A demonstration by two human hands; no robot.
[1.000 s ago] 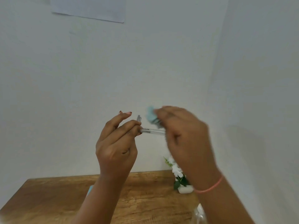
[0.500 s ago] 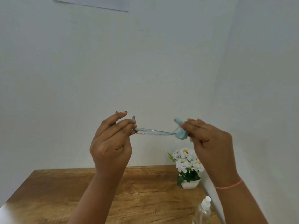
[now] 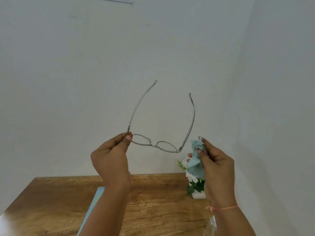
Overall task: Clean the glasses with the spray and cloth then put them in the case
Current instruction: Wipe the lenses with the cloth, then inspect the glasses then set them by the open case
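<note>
The clear-framed glasses [image 3: 154, 145] hang in the air in front of the white wall, both arms unfolded and pointing up and away from me. My left hand [image 3: 111, 158] pinches the frame at its left hinge. My right hand [image 3: 215, 165] holds a crumpled light-blue cloth [image 3: 195, 158] just to the right of the frame's right hinge, apart from the lens. A clear spray bottle [image 3: 211, 226] shows faintly at the bottom edge, behind my right wrist. A light-blue flat thing [image 3: 95, 200], maybe the case, lies on the table, mostly hidden by my left forearm.
A wooden table [image 3: 162, 213] fills the lower part of the view. A small white pot of white flowers [image 3: 196, 188] stands at its back right corner, against the wall. White walls meet in a corner on the right.
The glasses were edge-on with the cloth rubbing along them; now they are tilted with both arms pointing up. My right hand has come off the frame with the cloth.
</note>
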